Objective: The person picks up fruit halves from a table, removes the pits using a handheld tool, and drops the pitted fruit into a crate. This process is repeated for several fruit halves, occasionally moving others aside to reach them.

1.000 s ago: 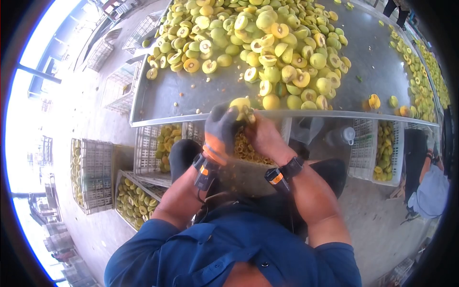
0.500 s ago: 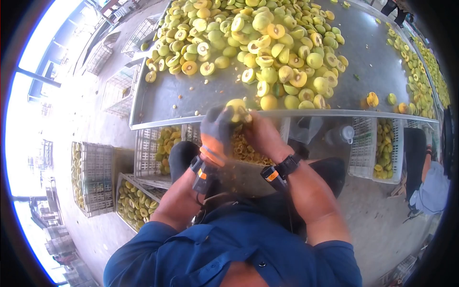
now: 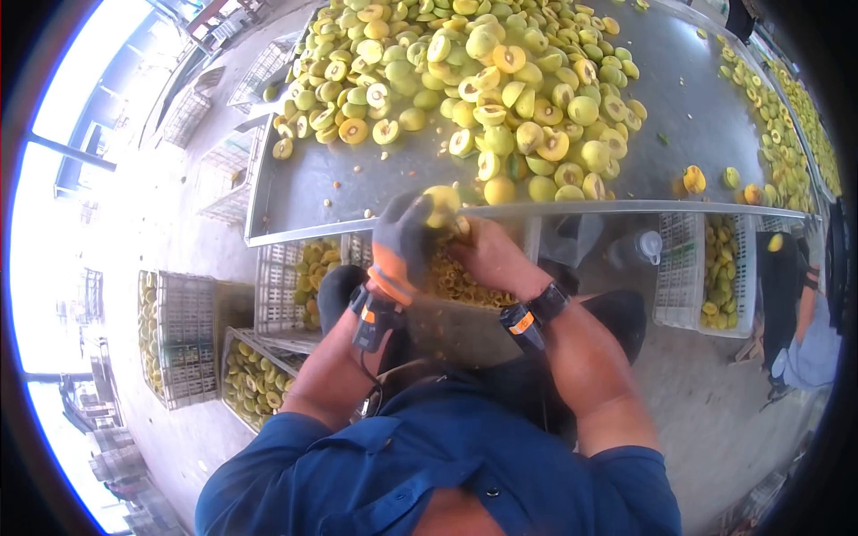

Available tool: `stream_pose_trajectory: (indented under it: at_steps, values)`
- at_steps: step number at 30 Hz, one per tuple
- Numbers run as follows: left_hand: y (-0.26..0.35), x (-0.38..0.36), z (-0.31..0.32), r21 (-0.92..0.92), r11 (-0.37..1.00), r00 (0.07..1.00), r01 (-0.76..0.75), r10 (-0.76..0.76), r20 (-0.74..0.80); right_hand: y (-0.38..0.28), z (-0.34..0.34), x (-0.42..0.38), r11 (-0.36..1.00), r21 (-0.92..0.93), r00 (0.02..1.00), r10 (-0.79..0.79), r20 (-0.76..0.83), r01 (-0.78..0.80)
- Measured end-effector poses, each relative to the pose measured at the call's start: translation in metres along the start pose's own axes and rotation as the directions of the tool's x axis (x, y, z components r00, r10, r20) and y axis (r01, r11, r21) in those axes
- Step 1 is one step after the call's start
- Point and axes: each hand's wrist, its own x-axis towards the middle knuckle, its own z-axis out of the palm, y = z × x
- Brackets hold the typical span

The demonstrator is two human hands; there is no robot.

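Observation:
A grey and orange glove covers my left hand (image 3: 402, 237), whose fingers are wrapped round a yellow-green fruit (image 3: 442, 205) just at the metal table's near edge. Bare and curled, my right hand (image 3: 487, 250) is close against the fruit's right side; what its fingers hold is too blurred to make out. Beyond both hands, a heap of halved fruit (image 3: 500, 138) with brown centres lies on the metal table (image 3: 304, 192). Beneath my hands is a container of small yellowish pieces (image 3: 465, 284), partly hidden by them.
Crates of fruit stand at the left (image 3: 188, 330) and under the table's right part (image 3: 679, 277). A clear plastic jug (image 3: 645, 247) sits below the table edge. Another person's arm (image 3: 806, 308) shows at the far right, near a fruit row (image 3: 782, 152).
Both hands stay together at the table edge with the fruit, turned slightly. At the far right, the other person's arm has shifted, and a yellow fruit piece now shows over the dark clothing there.

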Motion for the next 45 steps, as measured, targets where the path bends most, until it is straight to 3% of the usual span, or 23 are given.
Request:
stream_pose_trajectory:
  at_steps: [2, 5, 7, 9, 11, 14, 17, 18, 19, 21, 24, 26, 31, 38, 41, 42, 43, 45]
  values:
    - [0.006, 0.002, 0.003, -0.049, 0.998, 0.999, 0.037, -0.035, 0.035, -0.013, -0.004, -0.005, 0.992, -0.119, 0.993, -0.059, -0.099, 0.047]
    - [0.008, 0.004, -0.002, 0.008, 1.0, 0.993, -0.017, 0.015, 0.113, 0.004, 0.013, -0.005, 0.995, 0.093, 0.983, -0.027, -0.182, 0.044]
    - [0.004, 0.011, -0.012, 0.132, 0.984, 0.975, -0.117, 0.089, 0.202, -0.017, -0.006, -0.005, 0.87, 0.354, 0.938, 0.298, 0.174, -0.343]
    - [0.005, 0.016, -0.02, 0.069, 0.996, 0.97, -0.062, 0.043, 0.241, -0.02, -0.011, -0.005, 0.876, 0.349, 0.939, 0.276, 0.203, -0.333]
    - [0.0, 0.017, -0.022, 0.055, 0.997, 0.967, -0.052, 0.037, 0.253, -0.008, 0.002, -0.008, 0.991, 0.095, 0.994, -0.083, -0.074, 0.09]
    - [-0.004, 0.014, -0.021, 0.131, 0.982, 0.964, -0.139, 0.104, 0.247, -0.009, 0.008, -0.01, 0.995, 0.101, 0.985, 0.03, -0.171, -0.012]
    - [0.006, 0.006, -0.011, 0.212, 0.947, 0.946, -0.243, 0.182, 0.269, 0.002, 0.007, -0.003, 0.987, 0.051, 0.98, -0.142, -0.136, 0.151]
    - [0.011, 0.004, -0.011, 0.231, 0.94, 0.945, -0.25, 0.185, 0.269, -0.002, 0.0, -0.002, 0.974, 0.221, 0.998, 0.043, 0.036, -0.05]
    - [0.013, 0.002, -0.012, 0.254, 0.933, 0.945, -0.256, 0.185, 0.271, -0.011, -0.007, -0.003, 0.898, 0.348, 0.953, 0.195, 0.231, -0.268]
    - [0.008, 0.008, -0.013, 0.17, 0.964, 0.957, -0.206, 0.162, 0.242, -0.016, -0.008, -0.005, 0.817, 0.394, 0.888, 0.28, 0.366, -0.42]
    - [0.012, 0.013, -0.017, 0.052, 0.99, 0.961, -0.131, 0.114, 0.252, -0.017, -0.001, -0.003, 0.962, 0.235, 0.99, 0.132, 0.037, -0.137]
    - [0.012, 0.008, -0.021, 0.022, 0.994, 0.962, -0.11, 0.101, 0.254, -0.016, 0.011, -0.009, 0.996, 0.023, 0.949, -0.076, -0.306, 0.087]
    - [0.007, 0.003, -0.016, 0.008, 0.984, 0.956, -0.176, 0.169, 0.239, -0.014, 0.001, -0.009, 0.999, 0.008, 0.975, -0.036, -0.219, 0.038]
    - [0.005, -0.002, -0.009, -0.021, 0.991, 0.968, -0.133, 0.135, 0.213, -0.015, 0.0, -0.011, 1.0, 0.009, 0.988, -0.002, -0.152, 0.004]
    - [0.0, -0.003, -0.011, -0.03, 0.99, 0.965, -0.14, 0.143, 0.222, -0.006, 0.004, -0.008, 0.996, 0.016, 0.982, -0.085, -0.166, 0.089]
    - [0.001, -0.004, -0.011, 0.003, 0.988, 0.963, -0.152, 0.148, 0.227, -0.013, -0.001, -0.007, 0.977, 0.185, 0.995, 0.103, 0.007, -0.102]
    - [0.004, -0.004, -0.009, 0.036, 0.986, 0.96, -0.164, 0.151, 0.237, -0.025, -0.011, -0.007, 0.898, 0.313, 0.945, 0.254, 0.203, -0.309]
    - [0.008, -0.004, -0.005, 0.156, 0.96, 0.946, -0.234, 0.187, 0.264, -0.028, -0.014, -0.009, 0.832, 0.374, 0.893, 0.285, 0.347, -0.411]
